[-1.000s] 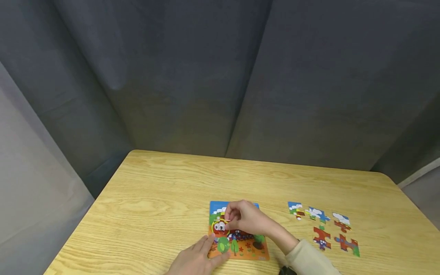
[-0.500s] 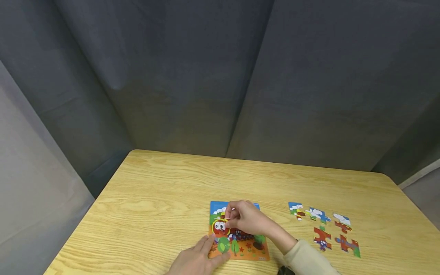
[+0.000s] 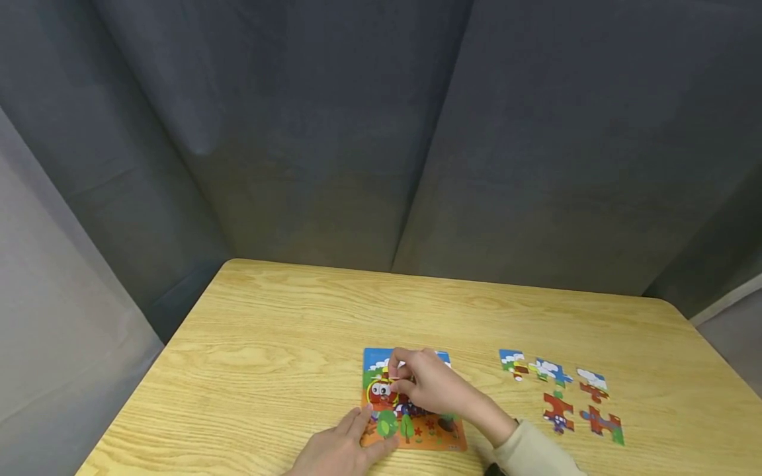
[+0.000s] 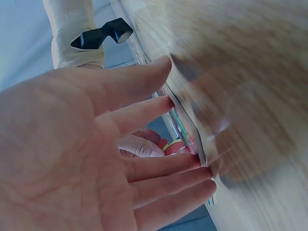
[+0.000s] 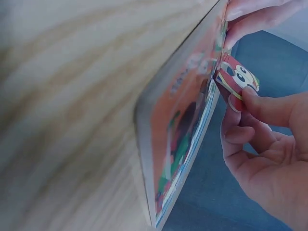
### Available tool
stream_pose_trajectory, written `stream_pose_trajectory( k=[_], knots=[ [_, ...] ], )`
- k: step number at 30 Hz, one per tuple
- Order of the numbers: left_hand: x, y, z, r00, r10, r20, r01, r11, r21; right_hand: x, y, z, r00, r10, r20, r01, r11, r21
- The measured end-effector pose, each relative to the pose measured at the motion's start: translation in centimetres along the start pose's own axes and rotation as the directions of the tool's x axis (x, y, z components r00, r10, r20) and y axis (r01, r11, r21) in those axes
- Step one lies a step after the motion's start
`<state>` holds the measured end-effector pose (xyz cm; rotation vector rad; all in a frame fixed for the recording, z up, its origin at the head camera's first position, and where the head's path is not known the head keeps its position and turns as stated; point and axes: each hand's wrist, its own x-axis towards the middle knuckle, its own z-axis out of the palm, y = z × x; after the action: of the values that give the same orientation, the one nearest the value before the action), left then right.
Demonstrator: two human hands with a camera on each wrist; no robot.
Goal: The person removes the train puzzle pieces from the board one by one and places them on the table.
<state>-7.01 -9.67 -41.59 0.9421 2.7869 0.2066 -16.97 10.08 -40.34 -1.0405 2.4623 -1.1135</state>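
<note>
Dark curtain (image 3: 309, 132): fills the upper part of the head view.

Worktop (image 3: 280, 330): spans the lower part of the frame; shows light wood grain and rounded far corners.

Light grey panel (image 3: 47, 317): hangs along the left edge of the frame.

Puzzle board (image 3: 434, 441): lies flat at lower centre; shows a blue top band and an orange bottom band.

Left hand (image 3: 338, 449): rests at the board's lower-left corner; keeps fingers nearly straight and spread, fingertips at the board's edge; grips nothing.

Right hand (image 3: 425, 380): reaches over the board from the lower right; pinches one piece between thumb and fingers, with the remaining fingers bent.

Cream sleeve (image 3: 536, 449): covers the right forearm at the lower edge of the frame; carries a black device (image 4: 91, 38), seen at upper left in the left wrist view.

Loose pieces (image 3: 557, 415): number five; lie at lower right on the worktop, three above two.

Red face piece (image 5: 238, 77): sits in the right hand's pinch over the board's left part; tilts from the board surface; bears two white eyes and a yellow border.
</note>
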Motion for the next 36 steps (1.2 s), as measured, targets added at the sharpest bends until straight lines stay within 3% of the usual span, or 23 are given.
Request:
stream_pose_trajectory(
  k=[9, 17, 25, 36],
  knots=[
    [0.0, 0.0, 0.1, 1.0, 0.013, -0.025, -0.012, 1.0, 0.015, -0.3, 0.6, -0.7, 0.997, 0.061, 0.039, -0.065, 0.992, 0.112],
    [-0.1, -0.2, 0.4, 0.998, 0.029, -0.064, -0.027, 0.999, 0.036, -1.4, 1.8, -2.7, 0.993, 0.112, 0.026, -0.115, 0.969, 0.22],
    [-0.2, -0.3, 0.4, 0.999, 0.0, -0.045, 0.0, 1.0, 0.011, -3.4, 3.6, -5.3, 0.981, 0.196, 0.009, -0.192, 0.951, 0.241],
    [-0.2, -0.3, 0.5, 0.998, 0.018, -0.067, -0.016, 0.999, 0.037, -6.9, 7.1, -8.6, 0.961, 0.273, -0.042, -0.257, 0.939, 0.228]
  ],
)
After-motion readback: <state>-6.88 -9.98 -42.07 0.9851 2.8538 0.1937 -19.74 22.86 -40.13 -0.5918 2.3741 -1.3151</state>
